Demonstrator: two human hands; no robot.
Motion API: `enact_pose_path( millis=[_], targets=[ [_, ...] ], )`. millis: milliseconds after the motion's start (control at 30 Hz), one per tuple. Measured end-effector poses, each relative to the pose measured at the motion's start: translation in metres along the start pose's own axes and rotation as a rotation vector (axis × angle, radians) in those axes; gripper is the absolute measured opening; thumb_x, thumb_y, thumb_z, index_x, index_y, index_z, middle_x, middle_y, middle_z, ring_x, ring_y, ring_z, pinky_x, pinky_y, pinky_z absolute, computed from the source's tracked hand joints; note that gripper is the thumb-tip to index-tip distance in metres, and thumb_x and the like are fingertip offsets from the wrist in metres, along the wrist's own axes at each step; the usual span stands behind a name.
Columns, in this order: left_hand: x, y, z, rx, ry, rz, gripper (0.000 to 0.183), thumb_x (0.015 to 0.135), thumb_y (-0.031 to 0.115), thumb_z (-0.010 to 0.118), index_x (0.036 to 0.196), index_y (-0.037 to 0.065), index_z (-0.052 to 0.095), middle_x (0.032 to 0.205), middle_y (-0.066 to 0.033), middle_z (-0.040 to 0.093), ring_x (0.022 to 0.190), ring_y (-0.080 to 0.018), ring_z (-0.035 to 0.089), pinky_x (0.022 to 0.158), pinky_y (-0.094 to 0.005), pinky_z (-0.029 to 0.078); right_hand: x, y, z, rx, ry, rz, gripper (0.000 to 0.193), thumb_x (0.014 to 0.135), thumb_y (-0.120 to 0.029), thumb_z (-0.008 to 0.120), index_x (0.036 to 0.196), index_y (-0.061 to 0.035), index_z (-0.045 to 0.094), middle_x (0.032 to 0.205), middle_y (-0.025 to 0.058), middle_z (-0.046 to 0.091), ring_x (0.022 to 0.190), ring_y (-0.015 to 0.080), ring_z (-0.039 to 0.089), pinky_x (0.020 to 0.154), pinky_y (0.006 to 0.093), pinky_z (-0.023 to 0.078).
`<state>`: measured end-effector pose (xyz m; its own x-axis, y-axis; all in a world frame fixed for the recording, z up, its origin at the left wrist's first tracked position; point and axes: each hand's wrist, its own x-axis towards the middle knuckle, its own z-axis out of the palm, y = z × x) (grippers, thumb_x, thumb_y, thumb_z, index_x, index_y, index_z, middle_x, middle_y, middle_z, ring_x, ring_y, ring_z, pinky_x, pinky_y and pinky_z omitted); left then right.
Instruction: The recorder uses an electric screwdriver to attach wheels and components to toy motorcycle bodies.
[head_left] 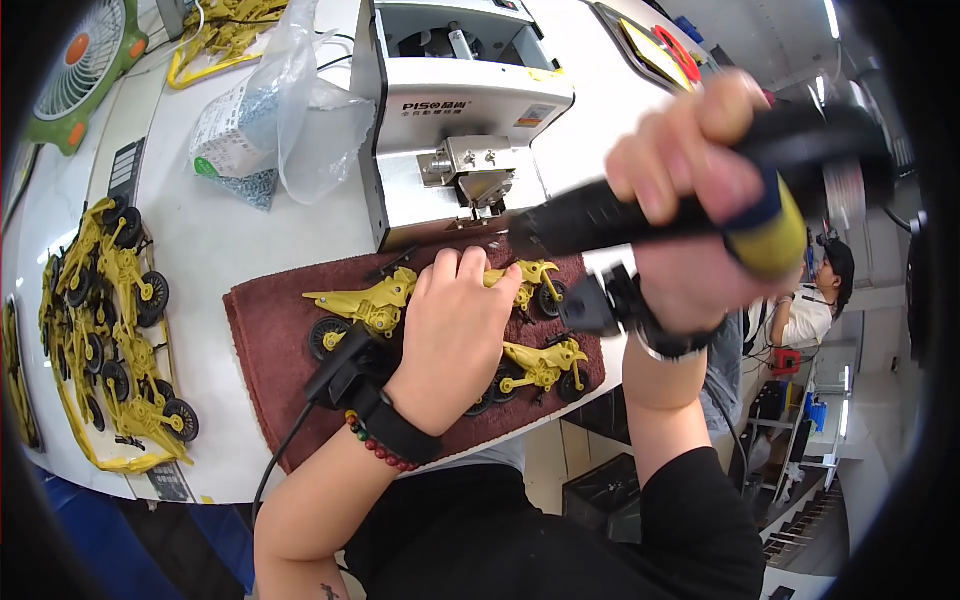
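Note:
My left hand (455, 315) lies over a yellow toy motorcycle (365, 303) with black wheels, its fingers curled down onto the middle and hiding it. Raised at the right, my right hand (690, 170) is wrapped round a black electric screwdriver (590, 220), blurred by motion. The driver's narrow end points left, close in view to the metal outlet of a screw feeder (480, 170); whether they touch I cannot tell. A second yellow toy motorcycle (540, 368) lies nearer me on the brown towel (270, 340), just right of my left wrist.
Several yellow motorcycles fill a yellow-edged tray (75, 440) at the left. Behind it sit a clear bag of small screws (255, 135) and a green fan (80, 75). More yellow parts (225, 40) lie at the back. A person (815, 300) is farther off right.

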<state>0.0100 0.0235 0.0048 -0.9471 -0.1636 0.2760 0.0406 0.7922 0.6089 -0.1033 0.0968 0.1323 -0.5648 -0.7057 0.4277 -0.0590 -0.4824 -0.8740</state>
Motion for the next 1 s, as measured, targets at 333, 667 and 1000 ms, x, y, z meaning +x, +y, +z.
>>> enact_pose_path(
  millis=[333,667,1000],
  targets=[
    [0.003,0.005,0.002,0.038,-0.007,-0.01,0.033,0.072,0.004,0.066,0.104,0.008,0.065,0.094,-0.0079,0.053,0.09,-0.0256,0.05,0.079,-0.0362,0.044,-0.085,-0.023,-0.054,-0.165,0.312,-0.152,0.023,0.073,-0.007,0.058,0.09,-0.0055,0.043,0.069,0.0065,0.047,0.054,0.0154,0.047,0.058,0.033,0.04],
    [0.004,0.006,-0.001,0.055,-0.041,-0.016,0.034,0.072,0.004,0.066,0.106,0.009,0.064,0.095,-0.0079,0.052,0.09,-0.0255,0.05,0.079,-0.0359,0.044,-0.085,-0.01,-0.05,-0.175,0.226,-0.09,0.025,0.074,-0.003,0.062,0.09,-0.0062,0.044,0.067,0.0052,0.048,0.055,0.0146,0.047,0.059,0.0316,0.041],
    [0.005,0.006,0.001,0.087,-0.013,-0.003,0.033,0.072,0.003,0.066,0.104,0.008,0.065,0.093,-0.009,0.052,0.089,-0.0265,0.05,0.078,-0.0367,0.044,-0.08,-0.011,-0.029,-0.24,0.273,0.02,0.029,0.07,-0.005,0.069,0.089,-0.0055,0.046,0.068,0.005,0.05,0.057,0.0148,0.05,0.058,0.0286,0.044]
  ],
)
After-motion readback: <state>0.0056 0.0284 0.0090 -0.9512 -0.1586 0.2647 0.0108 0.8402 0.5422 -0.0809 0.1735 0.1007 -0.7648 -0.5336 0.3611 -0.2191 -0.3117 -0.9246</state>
